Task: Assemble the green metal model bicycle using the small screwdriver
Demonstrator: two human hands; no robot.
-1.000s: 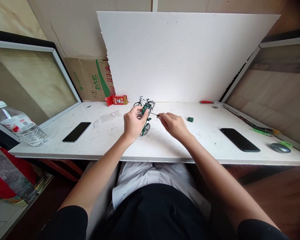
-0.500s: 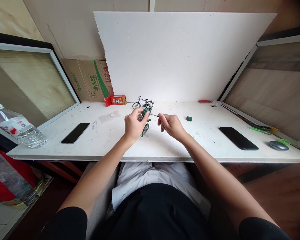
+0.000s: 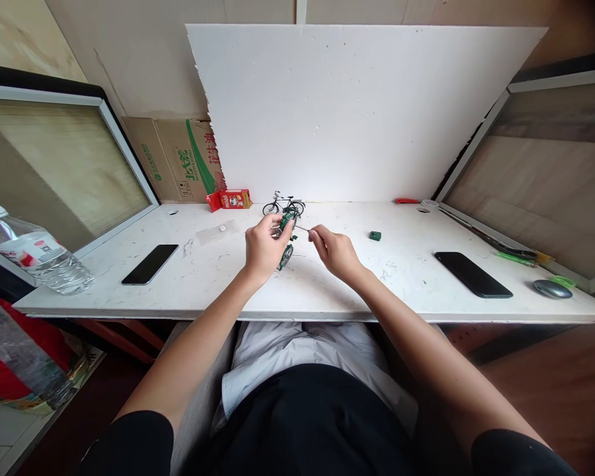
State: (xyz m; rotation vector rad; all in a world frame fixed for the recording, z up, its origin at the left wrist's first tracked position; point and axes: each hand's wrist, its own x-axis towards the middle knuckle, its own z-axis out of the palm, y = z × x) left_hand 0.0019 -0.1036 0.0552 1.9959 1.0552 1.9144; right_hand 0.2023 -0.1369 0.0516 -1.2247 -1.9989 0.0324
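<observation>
My left hand (image 3: 262, 246) grips a small green model bicycle (image 3: 287, 241), held upended over the white desk (image 3: 327, 291) with one wheel showing below my fingers. My right hand (image 3: 333, 251) is closed in a pinch on a thin metal tool (image 3: 302, 229) whose tip points left at the green bicycle's upper part. A second, dark model bicycle (image 3: 283, 204) stands upright just behind, near the white backboard. A small green block (image 3: 375, 235) lies on the desk to the right of my right hand.
Black phones lie at left (image 3: 149, 263) and right (image 3: 473, 274). A water bottle (image 3: 32, 257) lies on the left ledge. Behind are a cardboard box (image 3: 181, 158) and a red carton (image 3: 231, 198). A clear bag (image 3: 217, 231), a grey mouse (image 3: 552, 288) and hand tools (image 3: 500, 248) are also there.
My right hand has moved left, closer to the green bicycle, carrying the thin tool with it. The left hand and bicycle have stayed almost in place.
</observation>
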